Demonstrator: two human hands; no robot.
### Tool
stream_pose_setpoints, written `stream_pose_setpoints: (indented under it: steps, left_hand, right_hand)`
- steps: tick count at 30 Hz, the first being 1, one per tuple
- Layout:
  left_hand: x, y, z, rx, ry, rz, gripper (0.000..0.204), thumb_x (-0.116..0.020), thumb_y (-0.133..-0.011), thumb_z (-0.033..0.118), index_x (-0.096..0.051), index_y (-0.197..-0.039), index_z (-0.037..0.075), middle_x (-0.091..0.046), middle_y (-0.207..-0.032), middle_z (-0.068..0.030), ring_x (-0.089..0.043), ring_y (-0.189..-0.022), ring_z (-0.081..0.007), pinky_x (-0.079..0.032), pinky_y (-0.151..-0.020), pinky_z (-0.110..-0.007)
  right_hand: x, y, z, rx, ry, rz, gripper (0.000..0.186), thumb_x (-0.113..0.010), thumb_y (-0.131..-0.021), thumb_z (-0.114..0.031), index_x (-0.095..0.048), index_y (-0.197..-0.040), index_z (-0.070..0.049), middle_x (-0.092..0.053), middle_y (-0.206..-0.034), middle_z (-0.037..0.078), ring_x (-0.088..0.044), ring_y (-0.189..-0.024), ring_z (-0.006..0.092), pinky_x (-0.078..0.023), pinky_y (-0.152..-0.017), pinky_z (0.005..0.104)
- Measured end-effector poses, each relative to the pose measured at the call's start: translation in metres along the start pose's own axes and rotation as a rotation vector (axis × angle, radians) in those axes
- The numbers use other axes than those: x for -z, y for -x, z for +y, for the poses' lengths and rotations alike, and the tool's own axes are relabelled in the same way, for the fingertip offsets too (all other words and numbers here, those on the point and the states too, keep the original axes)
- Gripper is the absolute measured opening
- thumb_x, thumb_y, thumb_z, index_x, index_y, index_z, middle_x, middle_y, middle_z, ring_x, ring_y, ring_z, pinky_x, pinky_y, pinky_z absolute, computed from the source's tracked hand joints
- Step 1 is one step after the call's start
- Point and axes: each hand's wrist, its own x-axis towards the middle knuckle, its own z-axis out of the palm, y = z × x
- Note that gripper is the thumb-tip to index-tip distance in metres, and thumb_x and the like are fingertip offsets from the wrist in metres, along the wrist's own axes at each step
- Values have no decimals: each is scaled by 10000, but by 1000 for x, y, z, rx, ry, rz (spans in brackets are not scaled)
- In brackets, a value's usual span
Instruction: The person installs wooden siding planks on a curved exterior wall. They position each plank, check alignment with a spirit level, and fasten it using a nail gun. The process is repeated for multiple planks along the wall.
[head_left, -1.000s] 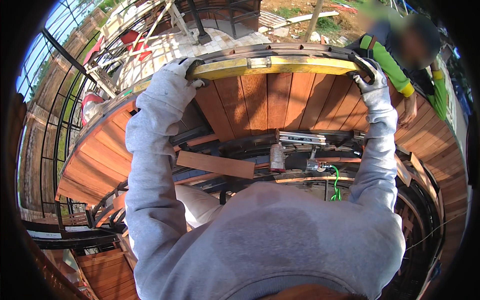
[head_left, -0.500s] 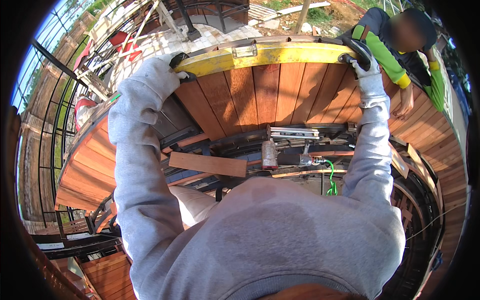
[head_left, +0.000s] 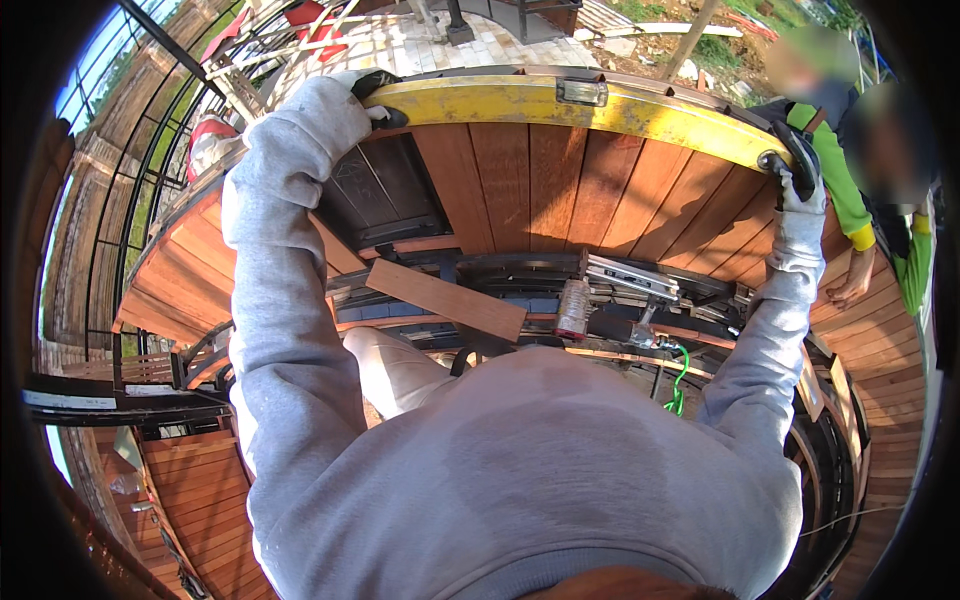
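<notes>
A long yellow spirit level (head_left: 660,115) lies along the top edge of a curved wall of upright reddish wooden boards (head_left: 555,190). My left hand (head_left: 375,97), in a grey and black glove, is closed round the level's left end. Gripping its right end is my gloved right hand (head_left: 800,170). The level's small clear vial window (head_left: 582,93) faces up between them. Left of the boards, beneath my left hand, a dark framed panel (head_left: 385,190) shows in the wall.
A nail gun (head_left: 600,318) with a green hose (head_left: 680,385) rests below the wall, beside a loose wooden board (head_left: 445,298). At the right, a co-worker's bare hand (head_left: 850,285) hangs over the boards. Curved dark metal framing (head_left: 500,262) runs beneath; scaffolding and paving lie beyond.
The view has turned, so the wall, nail gun and level sit farther right in the picture. Both my hands keep hold of the level. More of the dark panel shows.
</notes>
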Motion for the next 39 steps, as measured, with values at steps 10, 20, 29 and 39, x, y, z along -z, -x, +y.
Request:
stream_pose_setpoints:
  steps: [10,20,29,39]
  left_hand:
    - [16,26,-35,-347,-666,286,213,-725,-772,194,-574,-891,102,-556,-762,-69,-557,-675,-212,-438,-601,-363]
    - [5,30,-62,-559,-1427,704,198,-652,-733,214,-506,-641,117,-435,-516,-23,-465,-418,-171,-375,-378,-361]
    - [-5,28,-58,-559,-1285,605,213,-674,-722,231,-506,-674,110,-448,-554,-28,-484,-463,-177,-390,-421,-361]
    - [-6,31,-30,-319,-735,313,201,-706,-755,210,-551,-824,103,-519,-710,-55,-534,-620,-201,-422,-564,-363]
  right_hand:
    - [27,-11,115,-76,246,11,409,-673,-973,-224,-636,-1305,12,-721,-1130,113,-679,-983,203,-534,-868,334]
    - [61,-23,159,-356,-4,-105,435,-649,-960,-106,-568,-1369,17,-688,-1184,99,-667,-998,184,-537,-857,289]
    - [-15,-8,25,-96,-24,-37,568,-485,-843,51,-533,-1409,39,-599,-1384,174,-614,-1205,255,-501,-1050,379]
    - [-16,-6,6,8,49,27,535,-481,-832,-13,-597,-1354,10,-672,-1265,149,-619,-1182,261,-465,-1048,388]
